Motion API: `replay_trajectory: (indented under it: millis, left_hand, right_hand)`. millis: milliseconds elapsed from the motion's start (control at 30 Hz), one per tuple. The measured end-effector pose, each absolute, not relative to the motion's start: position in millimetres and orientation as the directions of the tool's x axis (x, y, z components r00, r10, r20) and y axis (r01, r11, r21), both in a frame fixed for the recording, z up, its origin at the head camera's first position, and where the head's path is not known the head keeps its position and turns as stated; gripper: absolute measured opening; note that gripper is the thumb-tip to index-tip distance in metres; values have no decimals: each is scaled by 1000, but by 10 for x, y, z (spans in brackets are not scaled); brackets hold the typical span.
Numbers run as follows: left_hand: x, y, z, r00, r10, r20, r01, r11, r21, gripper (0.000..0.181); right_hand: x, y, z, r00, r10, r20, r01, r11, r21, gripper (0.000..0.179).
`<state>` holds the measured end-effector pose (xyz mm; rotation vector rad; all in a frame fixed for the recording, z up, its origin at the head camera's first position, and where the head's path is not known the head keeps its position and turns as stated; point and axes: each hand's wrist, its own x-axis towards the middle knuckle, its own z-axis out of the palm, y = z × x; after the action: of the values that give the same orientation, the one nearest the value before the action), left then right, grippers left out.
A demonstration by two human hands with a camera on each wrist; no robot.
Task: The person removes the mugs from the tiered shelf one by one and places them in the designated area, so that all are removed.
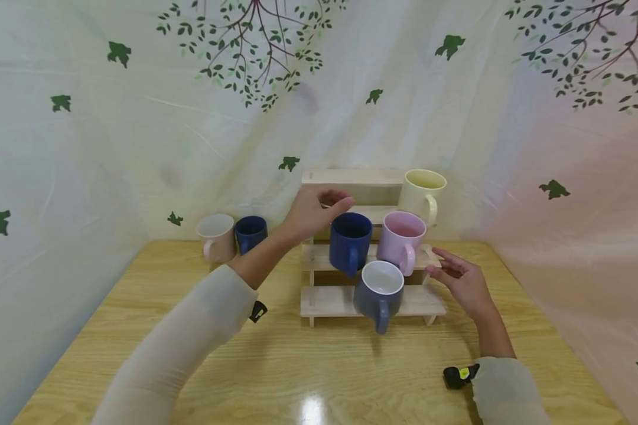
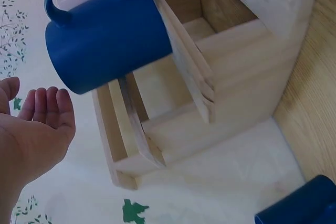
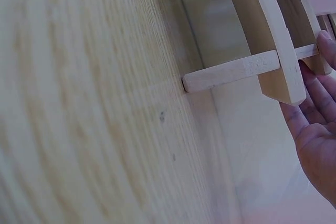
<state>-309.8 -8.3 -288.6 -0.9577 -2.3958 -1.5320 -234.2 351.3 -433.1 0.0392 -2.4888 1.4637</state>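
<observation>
My left hand (image 1: pixel 315 209) is above and behind the dark blue mug (image 1: pixel 345 251), its fingers loosely bent. In the left wrist view a gap separates that hand (image 2: pixel 39 124) from the blue mug (image 2: pixel 110 38). The mug sits on a lower-middle step of a wooden tiered rack (image 1: pixel 324 302), beside a pink mug (image 1: pixel 396 239). At that step's right end, my right hand (image 1: pixel 465 286) holds the rack between thumb and fingers; the right wrist view shows this hand (image 3: pixel 317 135) at the board end. A grey-blue mug (image 1: pixel 372 301) with white inside stands on the bottom step.
A pale yellow mug (image 1: pixel 417 195) stands higher on the rack at the right. On the wooden table (image 1: pixel 244 378), left of the rack, are a pale pink mug (image 1: pixel 220 239) and a small dark blue mug (image 1: pixel 250 233). A leaf-patterned curtain (image 1: pixel 138 147) hangs behind.
</observation>
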Motion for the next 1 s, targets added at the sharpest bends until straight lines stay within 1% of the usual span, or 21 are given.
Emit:
replay_trajectory:
  millis: [167,367,533,700,833,1000]
  left_hand:
    - [-3060,98,-2826,-788,451,420,573,287,768,29]
    - [-3016,312,-2783,-776,493,394,578,302,759,29]
    - [-3008,465,-2769,-738,553,387,607,293,739,29]
    - [-3018,615,-2767,-695,615,372,626,262,734,36]
    - [-3010,712,-2757,-674,642,365,634,250,732,38]
    - [-2999,814,-2753,-663,653,366,643,246,725,38]
  right_hand:
    - [-2336,3504,-4315,-969,105,225,-146,492,-858,60]
    - [-2348,3513,-4325,-971,104,214,-136,495,-858,61]
    - [-2351,3514,-4324,-972,102,210,-134,494,-859,61]
    - [-2353,3521,-4326,-971,110,211,-130,496,-858,60]
    - [-2364,3530,-4342,-972,112,208,-131,478,-868,61]
    - [-2361,3529,-4342,-972,110,209,-135,466,-874,60]
